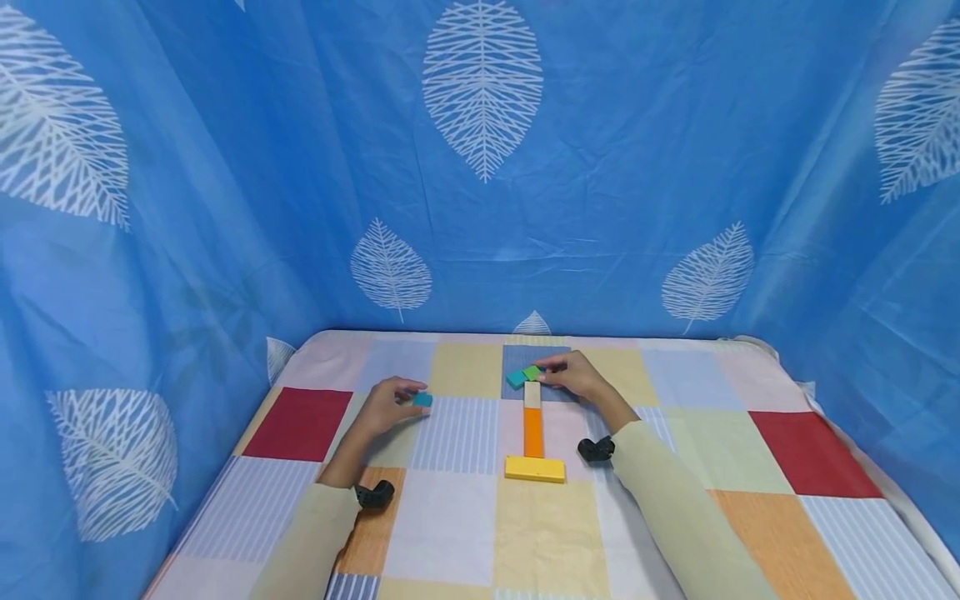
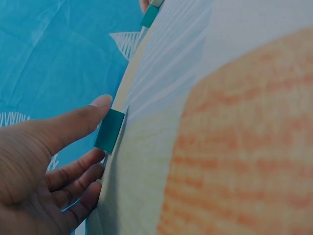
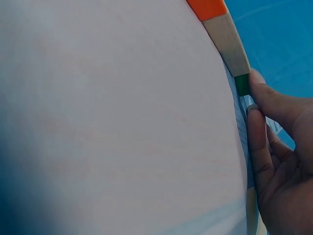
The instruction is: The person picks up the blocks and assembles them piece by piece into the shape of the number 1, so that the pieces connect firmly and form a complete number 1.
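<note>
My left hand (image 1: 387, 407) holds a small teal block (image 1: 422, 400) between thumb and fingers, low over the cloth at the left. In the left wrist view the thumb lies along the upper side of that teal block (image 2: 109, 130), with the fingertips at its lower end. My right hand (image 1: 576, 377) has thumb and index finger at a small green block (image 1: 532, 372). The green block meets the far end of a plain wooden block (image 1: 532, 394), and a second teal block (image 1: 516, 379) sits at its left. In the right wrist view the thumb touches the green block (image 3: 242, 85).
An orange block (image 1: 533, 433) continues the row from the wooden block toward me. A yellow bar (image 1: 535, 469) lies crosswise at the near end. Patchwork cloth (image 1: 450, 525) covers the table, with blue leaf-print curtains (image 1: 600, 167) behind and at both sides.
</note>
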Motion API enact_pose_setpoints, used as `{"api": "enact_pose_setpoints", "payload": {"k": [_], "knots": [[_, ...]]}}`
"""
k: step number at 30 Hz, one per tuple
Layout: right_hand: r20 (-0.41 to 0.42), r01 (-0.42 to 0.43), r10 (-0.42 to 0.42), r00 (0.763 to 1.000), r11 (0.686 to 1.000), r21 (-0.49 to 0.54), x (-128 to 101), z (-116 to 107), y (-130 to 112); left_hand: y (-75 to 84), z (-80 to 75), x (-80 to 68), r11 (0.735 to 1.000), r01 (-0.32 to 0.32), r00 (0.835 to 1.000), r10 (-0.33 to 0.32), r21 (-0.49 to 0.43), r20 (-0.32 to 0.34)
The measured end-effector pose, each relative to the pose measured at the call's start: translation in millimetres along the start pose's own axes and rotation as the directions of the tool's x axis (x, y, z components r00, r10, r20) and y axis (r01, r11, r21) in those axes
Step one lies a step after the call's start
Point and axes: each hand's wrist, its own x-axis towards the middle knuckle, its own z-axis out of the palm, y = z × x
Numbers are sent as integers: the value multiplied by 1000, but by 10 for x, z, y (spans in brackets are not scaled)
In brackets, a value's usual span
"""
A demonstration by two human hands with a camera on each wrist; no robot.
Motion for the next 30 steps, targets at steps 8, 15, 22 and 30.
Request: {"api": "enact_pose_setpoints", "payload": {"k": [8,15,22,30], "knots": [[1,-21,21,1000,999,34,-3,-24,20,-14,2,-14,1000,25,1000,-25,9,-6],[-3,-22,23,1000,998,53,-18,-23,-8,-40,-7,-23,999,35,999,-35,-10,-20],[-1,-2,2,1000,999,53,-27,-21,-6,-69,-4,-17,999,44,998,-44,-17,-35],[-10,-11,11,1000,1000,22,-12,-17,15,-59,17,-13,999,52,998,-52,-18,-42]]}}
